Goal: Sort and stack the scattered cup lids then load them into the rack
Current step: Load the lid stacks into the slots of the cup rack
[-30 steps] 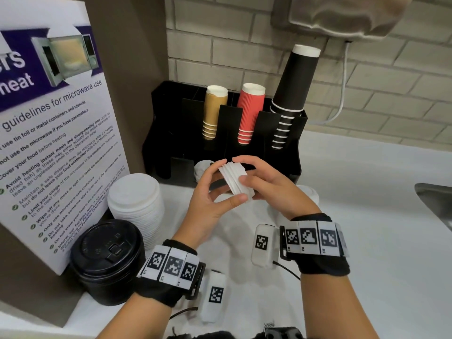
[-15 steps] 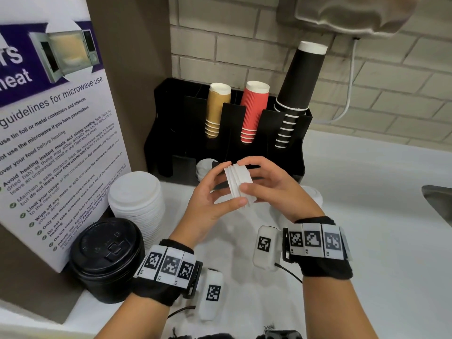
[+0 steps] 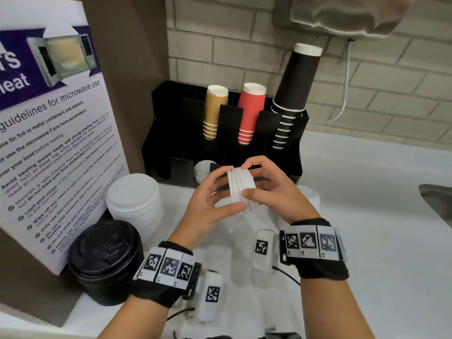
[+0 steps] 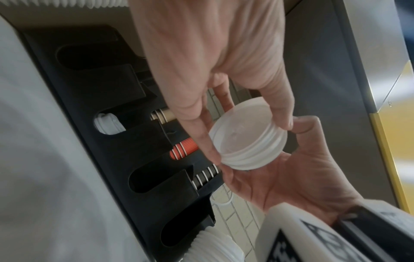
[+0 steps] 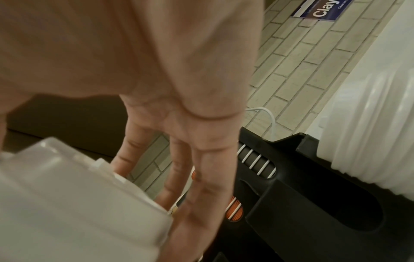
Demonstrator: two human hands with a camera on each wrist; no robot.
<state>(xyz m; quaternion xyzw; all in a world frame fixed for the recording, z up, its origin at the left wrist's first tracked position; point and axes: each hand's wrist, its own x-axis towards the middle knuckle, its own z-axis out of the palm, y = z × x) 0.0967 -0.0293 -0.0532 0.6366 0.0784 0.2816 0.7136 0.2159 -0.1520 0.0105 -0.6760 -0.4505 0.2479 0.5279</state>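
A short stack of small white lids [image 3: 241, 192] stands on edge in the air between both hands, just in front of the black rack [image 3: 168, 133]. My left hand [image 3: 223, 192] pinches its near side with thumb below and fingers above. My right hand [image 3: 254, 179] grips the far side with curled fingers. The left wrist view shows the lid stack [image 4: 248, 141] hollow side up between both hands. It is a blurred white mass [image 5: 78, 203] in the right wrist view. One lower rack slot holds small white lids [image 3: 203, 171].
A tall stack of larger white lids [image 3: 135, 204] and a stack of black lids [image 3: 105, 260] stand at the left by the microwave poster [image 3: 49, 143]. Another white lid stack [image 3: 311, 199] sits behind my right wrist. Tan, red and black cups fill the rack's top. A sink edge [image 3: 435, 199] lies far right.
Both hands keep hold of the lid stack in nearly the same place in front of the rack; the fingers have shifted slightly round it.
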